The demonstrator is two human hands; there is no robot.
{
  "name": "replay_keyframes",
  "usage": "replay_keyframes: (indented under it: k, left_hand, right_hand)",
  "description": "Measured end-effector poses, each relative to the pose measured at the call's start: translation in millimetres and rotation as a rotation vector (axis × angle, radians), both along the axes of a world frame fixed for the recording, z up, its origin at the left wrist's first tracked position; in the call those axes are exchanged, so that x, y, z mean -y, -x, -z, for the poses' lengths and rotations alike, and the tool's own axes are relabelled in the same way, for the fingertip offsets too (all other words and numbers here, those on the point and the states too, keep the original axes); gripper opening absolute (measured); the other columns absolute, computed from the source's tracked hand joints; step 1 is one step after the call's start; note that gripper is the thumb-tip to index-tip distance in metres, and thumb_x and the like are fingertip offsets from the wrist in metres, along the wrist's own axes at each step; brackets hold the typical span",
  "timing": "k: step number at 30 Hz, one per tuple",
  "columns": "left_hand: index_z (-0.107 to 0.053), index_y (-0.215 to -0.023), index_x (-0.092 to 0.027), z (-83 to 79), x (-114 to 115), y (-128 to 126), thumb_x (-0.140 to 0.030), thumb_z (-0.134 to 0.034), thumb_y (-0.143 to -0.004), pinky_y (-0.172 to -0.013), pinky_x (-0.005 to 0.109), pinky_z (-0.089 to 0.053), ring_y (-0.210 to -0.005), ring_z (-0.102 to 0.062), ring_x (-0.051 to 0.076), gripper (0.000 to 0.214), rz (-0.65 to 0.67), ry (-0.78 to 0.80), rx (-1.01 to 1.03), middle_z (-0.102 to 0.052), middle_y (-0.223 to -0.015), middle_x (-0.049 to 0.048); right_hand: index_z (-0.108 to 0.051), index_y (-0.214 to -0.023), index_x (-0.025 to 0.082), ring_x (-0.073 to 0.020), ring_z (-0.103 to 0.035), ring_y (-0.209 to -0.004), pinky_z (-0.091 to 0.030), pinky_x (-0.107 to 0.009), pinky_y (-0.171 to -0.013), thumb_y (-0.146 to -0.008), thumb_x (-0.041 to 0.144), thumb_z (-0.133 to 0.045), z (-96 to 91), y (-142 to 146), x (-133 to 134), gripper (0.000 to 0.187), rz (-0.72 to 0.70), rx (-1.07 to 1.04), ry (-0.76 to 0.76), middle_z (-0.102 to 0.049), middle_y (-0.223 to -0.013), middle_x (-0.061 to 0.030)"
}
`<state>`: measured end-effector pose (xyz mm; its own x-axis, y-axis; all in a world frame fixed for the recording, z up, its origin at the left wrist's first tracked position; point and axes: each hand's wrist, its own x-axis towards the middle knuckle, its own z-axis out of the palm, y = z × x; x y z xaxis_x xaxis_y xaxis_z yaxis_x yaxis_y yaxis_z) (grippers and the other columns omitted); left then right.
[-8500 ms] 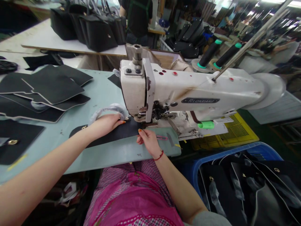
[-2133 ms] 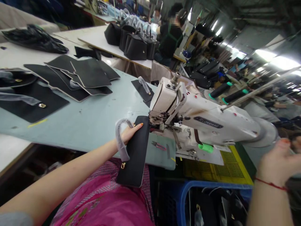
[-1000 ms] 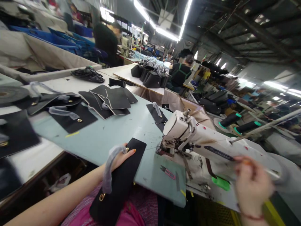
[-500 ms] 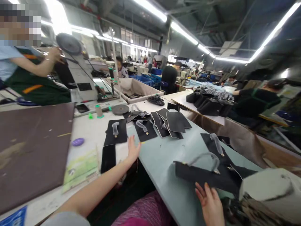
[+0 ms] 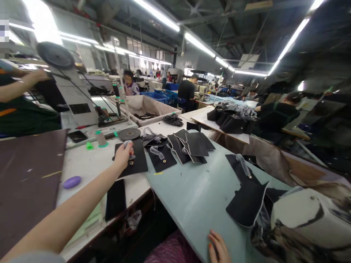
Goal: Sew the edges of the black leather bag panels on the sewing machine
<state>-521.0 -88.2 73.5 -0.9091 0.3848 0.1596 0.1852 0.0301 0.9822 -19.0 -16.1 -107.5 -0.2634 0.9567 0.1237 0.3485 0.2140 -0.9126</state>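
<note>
My left hand is closed round the plastic-wrapped handle of a black bag panel at the left end of the table. A metal fitting shows on that panel below my fingers. My right hand rests at the front edge of the pale blue tabletop, fingers stretched out and holding nothing. Beyond it, to the right, a black bag piece lies turned over beside the sewing machine. Another black panel with a wrapped handle lies behind that piece.
Several black panels overlap at the table's back. To the left are a purple oval object, a thread spool and a dark disc. A fabric-lined bin stands behind. Co-workers sit around, one at far left.
My left hand has moved left and closed on the panel's handle. My right hand has drawn back from the black bag piece, which now lies flipped over nearer the sewing machine.
</note>
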Motion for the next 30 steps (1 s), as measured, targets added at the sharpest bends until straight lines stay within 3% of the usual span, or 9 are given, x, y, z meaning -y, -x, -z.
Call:
replay_keyframes:
  k: [4, 7, 10, 13, 15, 19, 21, 26, 30]
  left_hand:
    - [-0.055, -0.1, -0.02, -16.7, -7, -86, -0.048, -0.062, -0.085, -0.053, 0.02, -0.036, -0.055, -0.039, 0.009, 0.032, 0.344, -0.315, 0.119, -0.035, -0.063, -0.0066]
    - [-0.058, -0.102, -0.022, -18.1, -14, -173, -0.044, -0.062, -0.088, -0.055, 0.021, -0.038, -0.057, -0.04, 0.01, 0.026, 0.549, -0.345, 0.252, -0.035, -0.065, -0.0052]
    - [-0.058, -0.103, -0.024, 3.5, -25, -250, -0.045, -0.058, -0.09, -0.056, 0.023, -0.041, -0.057, -0.042, 0.011, 0.025, 0.729, -0.265, 0.354, -0.036, -0.064, -0.0051]
    - [-0.057, -0.111, -0.024, 49.3, -31, -304, -0.049, -0.058, -0.089, -0.068, 0.028, -0.05, -0.068, -0.055, 0.014, 0.033, 0.875, -0.095, 0.409, -0.051, -0.071, -0.0028]
    - [-0.057, -0.118, -0.023, 84.4, -26, -326, -0.048, -0.061, -0.086, -0.088, 0.034, -0.051, -0.095, -0.063, 0.02, 0.041, 0.927, 0.073, 0.401, -0.065, -0.097, 0.0039]
    - [-0.057, -0.124, -0.019, 128.3, 6, -342, -0.035, -0.07, -0.08, -0.116, 0.044, -0.031, -0.139, -0.041, 0.03, 0.049, 0.788, 0.453, 0.461, -0.048, -0.146, 0.0134]
    - [-0.058, -0.124, -0.019, 127.4, 22, -346, -0.03, -0.072, -0.08, -0.114, 0.042, -0.037, -0.137, -0.046, 0.029, 0.048, 0.772, 0.514, 0.692, -0.052, -0.145, 0.0136]
    - [-0.063, -0.121, -0.015, 91.3, 29, -365, -0.035, -0.071, -0.084, -0.083, 0.033, -0.059, -0.095, -0.072, 0.026, 0.043, 0.963, 0.455, 1.319, -0.073, -0.113, 0.0139]
    - [-0.068, -0.102, -0.009, 77.8, 8, -381, -0.029, -0.071, -0.083, -0.06, 0.032, -0.06, -0.064, -0.072, 0.023, 0.028, 0.88, 0.394, 1.312, -0.076, -0.088, 0.0144]
  right_hand:
    - [-0.076, -0.104, 0.021, -0.0332, -0.062, -0.118, -0.049, -0.047, -0.103, -0.073, 0.062, -0.067, -43.2, 21, 12, 0.052, -0.052, -0.098, 0.293, -0.069, -0.12, -0.0151]
    - [-0.067, -0.121, 0.019, -0.0291, -0.064, -0.113, -0.054, -0.044, -0.094, -0.079, 0.067, -0.061, -78.6, 46, 22, 0.064, -0.109, -0.335, 0.448, -0.065, -0.128, -0.0155]
    - [-0.067, -0.117, 0.017, -0.0257, -0.068, -0.097, -0.057, -0.037, -0.077, -0.079, 0.07, -0.058, -92.6, 55, 23, 0.066, -0.119, -0.454, 0.558, -0.07, -0.115, -0.0133]
    - [-0.071, -0.091, 0.013, -0.0222, -0.067, -0.077, -0.053, -0.03, -0.064, -0.075, 0.063, -0.067, -82.0, 35, 18, 0.053, -0.048, -0.373, 0.601, -0.072, -0.083, -0.0076]
    - [-0.069, -0.082, 0.013, -0.0202, -0.064, -0.071, -0.051, -0.028, -0.061, -0.074, 0.054, -0.07, -70.6, 9, 19, 0.042, 0.051, -0.288, 0.588, -0.069, -0.073, -0.0042]
    - [-0.068, -0.087, 0.015, -0.0196, -0.064, -0.078, -0.051, -0.027, -0.065, -0.079, 0.036, -0.065, -62.8, -38, 27, 0.023, 0.108, -0.231, 0.517, -0.07, -0.08, -0.0031]
    - [-0.067, -0.096, 0.016, -0.019, -0.064, -0.083, -0.052, -0.027, -0.069, -0.081, 0.03, -0.062, -69.5, -49, 30, 0.021, 0.023, -0.276, 0.496, -0.071, -0.087, -0.0027]
    - [-0.066, -0.107, 0.02, -0.016, -0.065, -0.082, -0.055, -0.027, -0.073, -0.084, 0.031, -0.062, -99.5, -40, 36, 0.026, -0.274, -0.421, 0.547, -0.069, -0.091, -0.0005]
    - [-0.064, -0.112, 0.019, -0.0145, -0.065, -0.072, -0.056, -0.023, -0.056, -0.084, 0.037, -0.063, -122.0, -37, 45, 0.033, -0.263, -0.469, 0.644, -0.069, -0.092, -0.0028]
